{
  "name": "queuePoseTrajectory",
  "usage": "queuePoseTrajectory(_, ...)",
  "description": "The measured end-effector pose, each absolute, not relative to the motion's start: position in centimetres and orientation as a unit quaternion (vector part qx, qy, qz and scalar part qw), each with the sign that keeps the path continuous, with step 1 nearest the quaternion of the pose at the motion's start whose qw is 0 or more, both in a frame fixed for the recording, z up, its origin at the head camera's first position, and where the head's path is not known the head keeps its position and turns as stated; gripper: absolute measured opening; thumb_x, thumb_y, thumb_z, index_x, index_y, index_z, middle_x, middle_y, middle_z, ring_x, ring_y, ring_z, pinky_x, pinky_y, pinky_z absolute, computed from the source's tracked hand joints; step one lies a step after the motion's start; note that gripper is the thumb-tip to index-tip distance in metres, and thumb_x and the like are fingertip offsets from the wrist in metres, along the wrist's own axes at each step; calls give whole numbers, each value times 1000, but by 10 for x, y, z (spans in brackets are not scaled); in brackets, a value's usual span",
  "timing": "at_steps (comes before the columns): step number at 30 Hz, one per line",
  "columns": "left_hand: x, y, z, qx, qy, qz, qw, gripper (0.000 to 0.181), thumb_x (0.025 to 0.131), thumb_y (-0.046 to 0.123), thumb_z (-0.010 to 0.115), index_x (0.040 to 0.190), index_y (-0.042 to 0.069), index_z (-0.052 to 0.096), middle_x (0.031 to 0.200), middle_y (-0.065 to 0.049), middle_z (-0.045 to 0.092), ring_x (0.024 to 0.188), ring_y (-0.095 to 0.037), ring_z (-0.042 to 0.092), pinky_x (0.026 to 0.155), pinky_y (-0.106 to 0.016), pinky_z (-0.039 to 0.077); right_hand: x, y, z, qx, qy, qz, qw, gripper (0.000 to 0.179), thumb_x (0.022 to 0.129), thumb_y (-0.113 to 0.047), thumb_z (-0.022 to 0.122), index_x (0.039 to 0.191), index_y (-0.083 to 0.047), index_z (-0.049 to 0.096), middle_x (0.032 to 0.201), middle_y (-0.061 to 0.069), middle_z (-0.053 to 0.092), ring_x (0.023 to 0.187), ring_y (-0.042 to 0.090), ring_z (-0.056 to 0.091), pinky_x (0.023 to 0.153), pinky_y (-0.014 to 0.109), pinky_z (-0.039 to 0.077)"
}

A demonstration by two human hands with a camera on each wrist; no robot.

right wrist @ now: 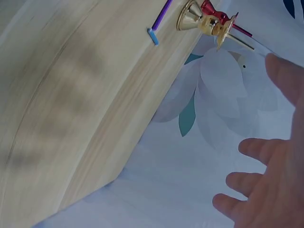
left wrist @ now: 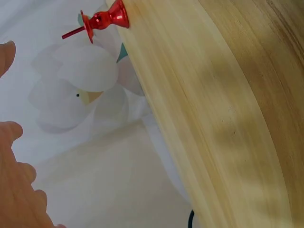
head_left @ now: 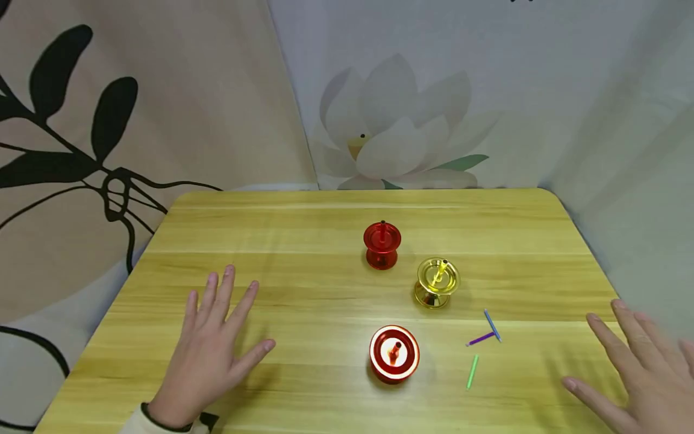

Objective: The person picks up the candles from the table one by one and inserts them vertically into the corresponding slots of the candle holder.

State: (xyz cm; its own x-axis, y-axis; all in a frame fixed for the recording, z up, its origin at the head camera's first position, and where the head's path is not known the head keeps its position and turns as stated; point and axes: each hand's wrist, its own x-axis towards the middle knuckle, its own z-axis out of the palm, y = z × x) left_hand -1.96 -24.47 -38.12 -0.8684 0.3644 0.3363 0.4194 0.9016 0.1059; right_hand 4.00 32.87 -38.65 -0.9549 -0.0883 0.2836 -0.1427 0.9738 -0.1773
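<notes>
Fingers spread, my left hand (head_left: 208, 343) hovers over the left part of the wooden table, holding nothing. My right hand (head_left: 645, 367) is likewise spread and bare over the right side, partly cut off by the frame edge. Between them stand three small metallic candle holders: a red one (head_left: 382, 256) at the back, a gold one (head_left: 432, 295) to its right, and another red one (head_left: 394, 375) nearer the front. Nearest the right hand lie three thin candles: a blue one (head_left: 492, 325), a purple one (head_left: 481, 339) with its end against the blue, and a green one (head_left: 473, 372).
The wooden table (head_left: 303, 229) has rounded back corners. Behind it hangs a pale curtain (head_left: 217, 108) printed with dark leaves and a white flower (head_left: 398, 144). The same fabric drops along the table's left and right sides.
</notes>
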Motion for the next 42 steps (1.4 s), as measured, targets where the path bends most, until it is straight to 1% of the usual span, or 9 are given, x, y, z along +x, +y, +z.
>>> queuePoseTrajectory(10, -19, -244, -383, -203, -965, -83, 142, 88, 93, 67, 54, 159, 14, 31, 168, -16, 0, 152, -40, -2, 119, -65, 1, 31, 322, -393, 118, -977, 107, 140, 105, 78, -59, 77, 161, -19, 26, 167, 6, 18, 154, 28, 8, 121, 57, -4)
queuePoseTrajectory(18, -18, -242, -389, -203, -965, -105, 128, 91, 91, 61, 62, 160, 13, 27, 168, -13, 1, 153, -39, 1, 123, -49, 1, 26, 318, -402, 138, -967, 174, 128, 103, 78, -38, 85, 159, -12, 29, 161, 23, 28, 147, 42, 26, 123, 48, 11)
queuePoseTrajectory(22, -17, -239, -393, -205, -964, -126, 116, 94, 91, 57, 65, 161, 14, 21, 168, -13, 1, 153, -39, 2, 124, -43, -1, 25, 313, -406, 142, -964, 184, 127, 94, 78, -33, 86, 156, -12, 37, 155, 22, 39, 142, 41, 36, 123, 27, 8)
queuePoseTrajectory(25, -17, -236, -395, -205, -960, -160, 104, 95, 91, 51, 70, 162, 13, 19, 168, -13, 2, 153, -38, 3, 123, -48, 5, 23, 307, -407, 142, -964, 184, 126, 85, 80, -31, 85, 151, -11, 45, 147, 19, 49, 132, 41, 46, 116, 11, 5)
queuePoseTrajectory(28, -17, -233, -397, -202, -956, -188, 95, 96, 90, 45, 72, 161, 10, 18, 168, -12, 3, 153, -37, 5, 121, -54, 16, 21, 300, -408, 134, -967, 176, 124, 74, 80, -30, 85, 144, -11, 53, 138, 13, 57, 119, 38, 54, 113, 19, 28)
queuePoseTrajectory(31, -18, -230, -398, -194, -955, -204, 91, 100, 90, 43, 74, 161, 6, 15, 168, -10, 4, 153, -34, 7, 118, -55, 23, 20, 293, -407, 130, -970, 166, 124, 64, 80, -30, 85, 135, -11, 59, 129, 9, 61, 109, 34, 59, 88, 38, 50)
queuePoseTrajectory(34, -18, -227, -399, -184, -954, -224, 83, 104, 89, 40, 76, 161, 5, 9, 168, -9, 4, 153, -31, 10, 115, -56, 29, 18, 288, -408, 140, -969, 155, 134, 59, 77, -27, 87, 128, -12, 62, 121, 5, 64, 102, 30, 63, 72, 49, 52)
queuePoseTrajectory(39, -19, -221, -403, -173, -946, -267, 61, 106, 89, 36, 76, 162, 9, 4, 168, -6, 3, 152, -32, 13, 109, -62, 32, 14, 278, -411, 155, -968, 150, 131, 53, 75, -20, 87, 123, -11, 66, 115, 4, 66, 95, 28, 68, 69, 48, 55)
queuePoseTrajectory(42, -18, -219, -405, -169, -942, -286, 54, 105, 90, 34, 76, 162, 11, 3, 168, -5, 4, 152, -31, 14, 114, -56, 29, 12, 274, -412, 158, -967, 150, 128, 51, 74, -17, 86, 121, -11, 67, 114, 3, 67, 94, 28, 68, 70, 49, 57)
